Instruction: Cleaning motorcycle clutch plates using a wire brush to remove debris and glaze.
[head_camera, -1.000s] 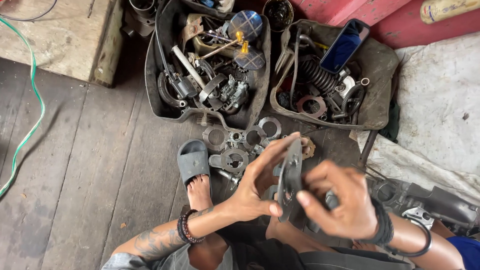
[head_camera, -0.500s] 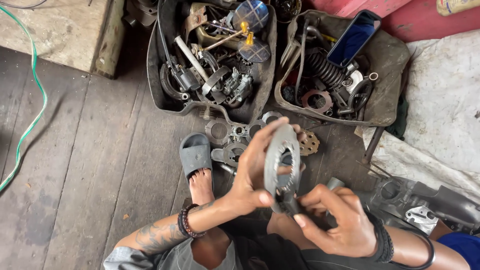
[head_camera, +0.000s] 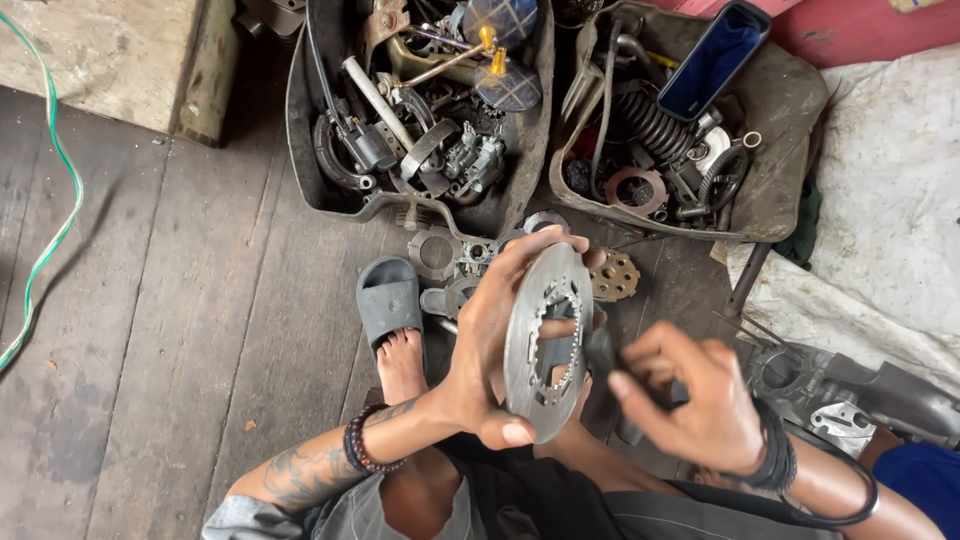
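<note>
Left hand (head_camera: 490, 350) grips upright metal disc (head_camera: 545, 345); right hand (head_camera: 690, 400) hovers beside it.

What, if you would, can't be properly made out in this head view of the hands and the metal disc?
- The small dark part in the right hand: motion-blurred, so its kind is unclear.
- The disc's far face: turned away, and the left hand's grip covers the near rim.
- Parts on the floor behind the disc: hidden by it and the left hand.
- The grey casing: cut off by the right edge.
</note>
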